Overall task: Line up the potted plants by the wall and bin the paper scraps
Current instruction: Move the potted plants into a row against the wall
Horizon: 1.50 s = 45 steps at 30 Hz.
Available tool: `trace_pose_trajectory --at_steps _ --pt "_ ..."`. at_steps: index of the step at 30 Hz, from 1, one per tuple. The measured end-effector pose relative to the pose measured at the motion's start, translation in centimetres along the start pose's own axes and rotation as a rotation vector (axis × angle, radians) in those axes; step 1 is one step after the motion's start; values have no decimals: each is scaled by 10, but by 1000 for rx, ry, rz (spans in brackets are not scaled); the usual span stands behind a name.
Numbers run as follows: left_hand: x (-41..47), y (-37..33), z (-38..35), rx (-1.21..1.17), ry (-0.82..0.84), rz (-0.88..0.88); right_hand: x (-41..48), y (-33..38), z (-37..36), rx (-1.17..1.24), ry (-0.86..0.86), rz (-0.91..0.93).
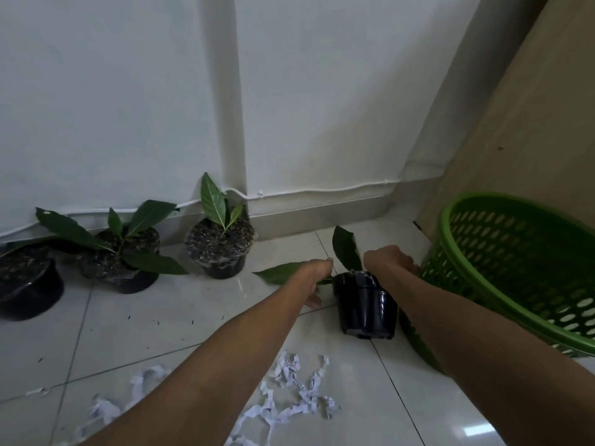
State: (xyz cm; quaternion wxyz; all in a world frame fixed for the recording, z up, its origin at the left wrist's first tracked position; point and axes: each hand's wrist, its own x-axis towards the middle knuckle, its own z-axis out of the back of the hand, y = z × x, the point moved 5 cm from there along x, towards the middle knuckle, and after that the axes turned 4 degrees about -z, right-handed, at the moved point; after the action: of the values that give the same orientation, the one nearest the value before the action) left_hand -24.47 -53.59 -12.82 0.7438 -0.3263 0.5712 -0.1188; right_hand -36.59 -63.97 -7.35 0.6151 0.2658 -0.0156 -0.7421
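Note:
A black potted plant (365, 312) lies tipped away from me on the floor tiles, its leaves pointing at the wall. My left hand (317, 278) is at its left rim among the leaves; my right hand (391, 257) reaches past its right rim, and the fingers of both hands are partly hidden. Three black potted plants stand along the wall: one at the far left (27, 284), one beside it (120, 255), one by the wall pillar (220, 249). White paper scraps (289, 394) lie scattered on the tiles near me.
A green perforated plastic basket (515, 268) leans tilted at the right, touching the tipped pot's side. Behind it stands a tall brown board (531, 123). A white cable (322, 191) runs along the skirting. Soil crumbs speckle the tiles.

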Motion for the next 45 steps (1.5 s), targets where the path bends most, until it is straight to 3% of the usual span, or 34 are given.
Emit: trace_pose_trajectory --at_steps 3,7,10,16,25,33,45 --pt "5 4 -13 -59 109 35 8 -9 -16 56 238 38" --pt "5 4 -20 -105 136 75 16 -16 -17 85 201 -7" --pt "8 9 -13 -109 131 114 14 -15 -20 172 310 3" --pt "2 7 17 28 46 60 1 -19 -22 276 366 -188" --pt "-4 -7 45 -53 -38 -114 -4 -2 -19 377 371 -154" --pt "15 -18 80 -347 -229 -330 15 23 -43 638 332 -124" --pt "59 -20 112 -529 -332 -392 49 68 -86 635 364 18"
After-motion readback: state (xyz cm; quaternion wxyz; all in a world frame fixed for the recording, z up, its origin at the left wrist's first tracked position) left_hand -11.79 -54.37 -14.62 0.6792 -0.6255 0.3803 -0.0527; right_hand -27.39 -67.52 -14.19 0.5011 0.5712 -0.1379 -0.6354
